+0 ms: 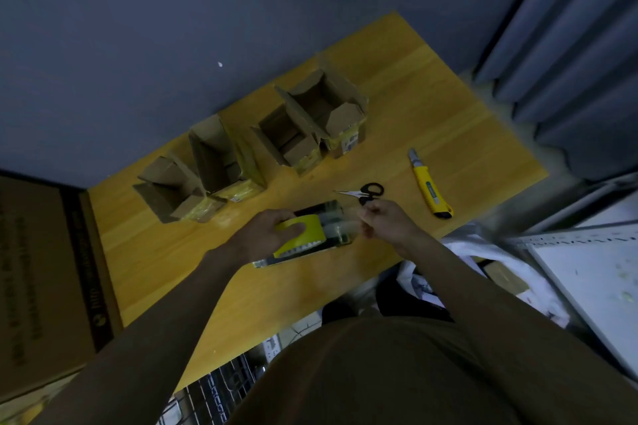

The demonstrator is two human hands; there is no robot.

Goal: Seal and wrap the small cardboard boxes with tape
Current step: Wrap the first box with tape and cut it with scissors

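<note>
Near the table's (397, 79) front edge, left hand (272, 231) grips the tape roll (303, 235); right hand (383, 221) pinches its free end (348, 226). Next: draw out a strip for an open box (293, 134).

Both bare forearms reach forward over the table's near edge. The left hand (267, 231) lies palm down, fingers curled in a grip. The right hand (383, 219) sits just beside it, fingertips pinched together.

Smooth yellowish wooden tabletop (431, 103); matt brown cardboard boxes (324, 114) toward 12 o'clock; glossy yellow plastic utility knife (428, 183) at 2 o'clock.
</note>
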